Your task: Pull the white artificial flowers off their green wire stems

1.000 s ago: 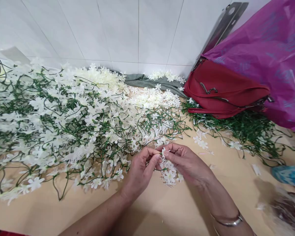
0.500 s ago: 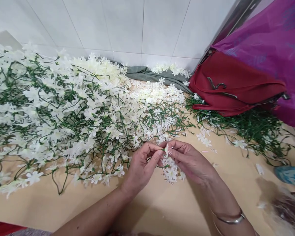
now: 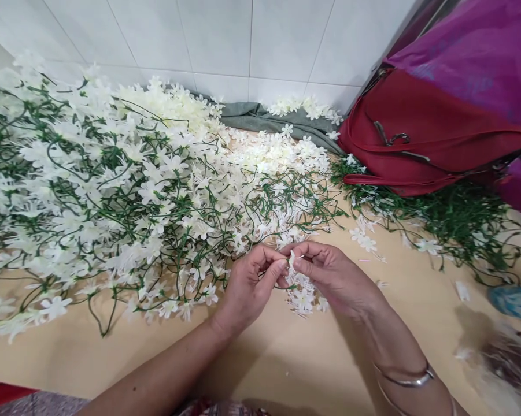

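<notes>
Between my two hands is a small white artificial flower (image 3: 292, 259) on a green stem. My left hand (image 3: 255, 280) pinches its green stem end with thumb and forefinger. My right hand (image 3: 329, 274) pinches the white petals from the other side, the fingertips of both hands nearly touching. Below the fingers a few white flowers (image 3: 302, 299) lie loose on the tan tabletop (image 3: 260, 364). A big heap of white artificial flowers with green stems (image 3: 147, 196) spreads to the left of my hands.
Loose white blossoms (image 3: 277, 153) lie ahead by a grey-green cloth (image 3: 260, 115) along the tiled wall (image 3: 221, 34). At the right, a red handbag (image 3: 429, 133) rests on green stems (image 3: 455, 222), with a purple bag (image 3: 481, 46) behind. A clear plastic bag (image 3: 503, 370) sits near right.
My hands remain together on the same flower, with the white petals now pressed closer against the left fingertips. The view has shifted slightly.
</notes>
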The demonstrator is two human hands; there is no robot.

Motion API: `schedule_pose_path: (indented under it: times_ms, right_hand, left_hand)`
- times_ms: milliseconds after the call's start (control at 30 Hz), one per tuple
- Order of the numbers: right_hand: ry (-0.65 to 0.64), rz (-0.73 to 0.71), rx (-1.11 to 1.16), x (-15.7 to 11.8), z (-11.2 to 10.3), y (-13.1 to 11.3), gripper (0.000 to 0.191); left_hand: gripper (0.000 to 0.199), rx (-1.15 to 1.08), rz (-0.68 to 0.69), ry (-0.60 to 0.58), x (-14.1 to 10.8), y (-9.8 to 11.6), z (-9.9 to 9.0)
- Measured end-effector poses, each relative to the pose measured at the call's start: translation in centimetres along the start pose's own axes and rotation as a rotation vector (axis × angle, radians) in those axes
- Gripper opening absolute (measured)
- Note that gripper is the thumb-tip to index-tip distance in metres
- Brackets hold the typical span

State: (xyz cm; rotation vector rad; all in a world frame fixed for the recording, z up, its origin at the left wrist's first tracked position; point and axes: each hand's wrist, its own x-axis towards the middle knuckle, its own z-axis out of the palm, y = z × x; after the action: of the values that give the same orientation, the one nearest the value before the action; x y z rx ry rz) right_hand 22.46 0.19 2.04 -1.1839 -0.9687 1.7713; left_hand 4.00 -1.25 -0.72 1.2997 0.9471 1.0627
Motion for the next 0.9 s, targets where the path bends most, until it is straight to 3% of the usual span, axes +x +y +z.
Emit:
schedule_pose_path:
  times_ms: [300,667,900]
  right_hand:
    - [0.01,-0.004,0.002,0.54,0.08,0.26,0.031]
    - [-0.055,-0.007,0.088,0.39,-0.45,0.09,0.037]
    - [-0.04,0.006,0.043,0.26,-0.15,-0.06,0.037]
  left_hand:
    - [0.017,0.065,0.011,0.02,0.12,-0.33,-0.13]
    - [0.018,-0.042,0.002,-0.01,0.05,-0.13,0.35]
    - [0.018,0.056,0.015,-0.004,0.19,-0.3,0.15]
